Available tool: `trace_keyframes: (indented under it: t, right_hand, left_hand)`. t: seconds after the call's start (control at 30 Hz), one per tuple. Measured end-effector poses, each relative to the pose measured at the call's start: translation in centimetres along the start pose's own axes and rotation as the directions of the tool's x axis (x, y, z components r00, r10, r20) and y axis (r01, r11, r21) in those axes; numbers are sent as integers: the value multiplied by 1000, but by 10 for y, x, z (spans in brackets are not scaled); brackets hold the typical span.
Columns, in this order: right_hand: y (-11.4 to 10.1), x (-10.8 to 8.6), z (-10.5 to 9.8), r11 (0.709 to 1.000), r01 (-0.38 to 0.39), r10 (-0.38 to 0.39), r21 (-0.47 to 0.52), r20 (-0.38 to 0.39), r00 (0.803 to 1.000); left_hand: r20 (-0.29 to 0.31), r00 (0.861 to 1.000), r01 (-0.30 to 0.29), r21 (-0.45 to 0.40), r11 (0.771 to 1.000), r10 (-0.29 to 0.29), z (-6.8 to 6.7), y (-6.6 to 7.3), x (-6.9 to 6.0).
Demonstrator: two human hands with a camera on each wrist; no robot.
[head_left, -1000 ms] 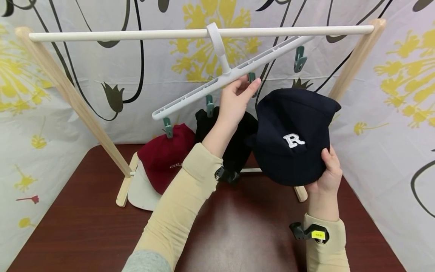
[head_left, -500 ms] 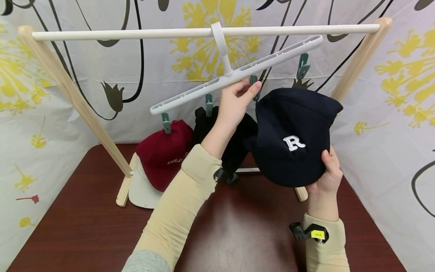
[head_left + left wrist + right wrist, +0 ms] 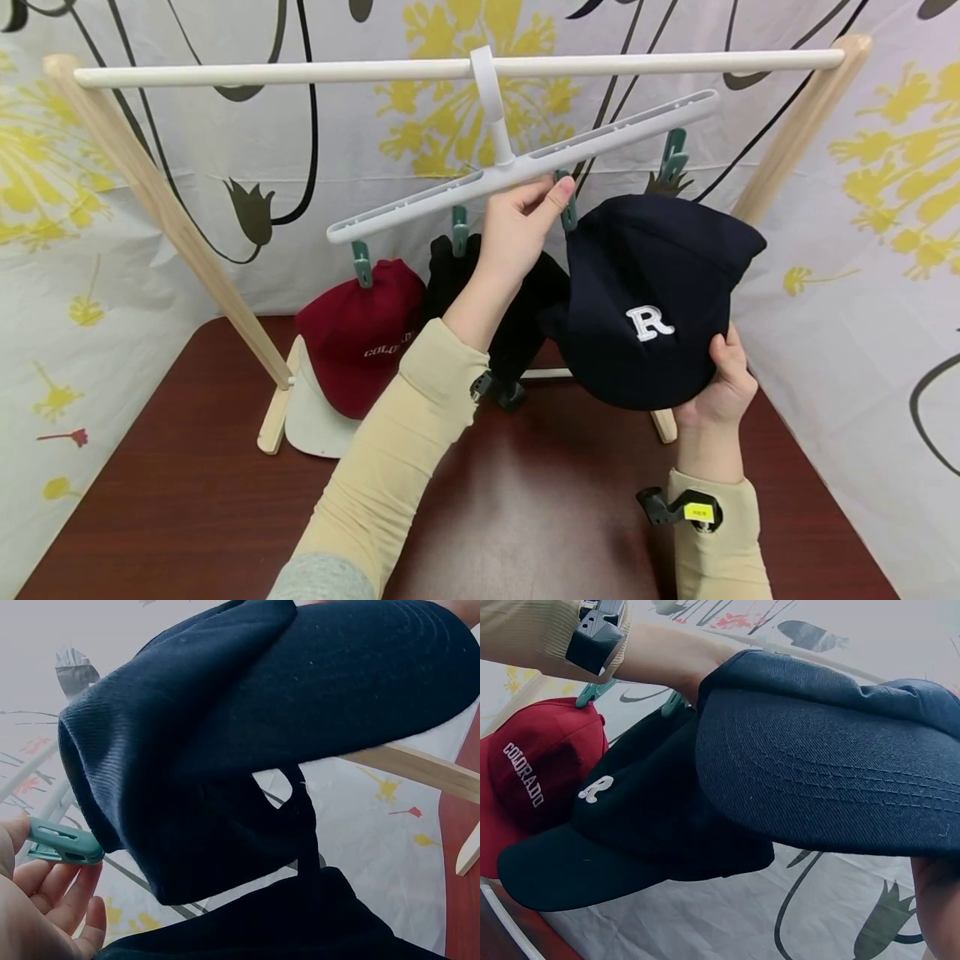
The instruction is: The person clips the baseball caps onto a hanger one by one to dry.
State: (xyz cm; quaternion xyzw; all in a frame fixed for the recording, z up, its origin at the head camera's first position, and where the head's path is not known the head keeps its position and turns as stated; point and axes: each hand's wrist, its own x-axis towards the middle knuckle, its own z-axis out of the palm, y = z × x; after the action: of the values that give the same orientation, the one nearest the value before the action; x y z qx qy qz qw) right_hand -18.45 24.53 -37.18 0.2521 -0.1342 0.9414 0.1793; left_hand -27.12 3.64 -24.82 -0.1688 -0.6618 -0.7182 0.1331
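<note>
A navy cap point(image 3: 656, 292) with a white R is held up at the right by my right hand point(image 3: 720, 379), thumb over the edge beside its brim. My left hand point(image 3: 517, 221) pinches a green clip point(image 3: 567, 204) under the white hanger point(image 3: 525, 162). In the left wrist view that clip point(image 3: 67, 841) meets the edge of the navy cap point(image 3: 180, 742); I cannot tell whether it bites the cloth. Further left, a black cap point(image 3: 641, 817) and a maroon cap point(image 3: 360, 342) hang from other green clips. My left forearm partly hides both.
The hanger hooks over a white rod point(image 3: 300, 75) on a wooden stand point(image 3: 168, 217), tilted with its right end higher. A loose green clip point(image 3: 673, 154) dangles at that end. Below lies a dark red-brown table point(image 3: 510, 517); behind hangs a patterned cloth point(image 3: 67, 275).
The hanger has tilted nearer to level, its left end rising with the maroon cap. The clip in my left hand has slanted toward the navy cap, which has shifted slightly right.
</note>
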Motion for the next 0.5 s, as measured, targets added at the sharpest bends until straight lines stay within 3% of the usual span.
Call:
trace_keyframes:
  t: [0.23,0.5]
  right_hand:
    - [0,0,-2,999,-11,10,43,9,1000]
    - [-1,0,-1,998,-18,17,68,15,1000]
  left_hand:
    - [-52,997,-56,2,998,56,2,0,-2]
    - [-118,992,-54,-28,998,51,2,0,-3]
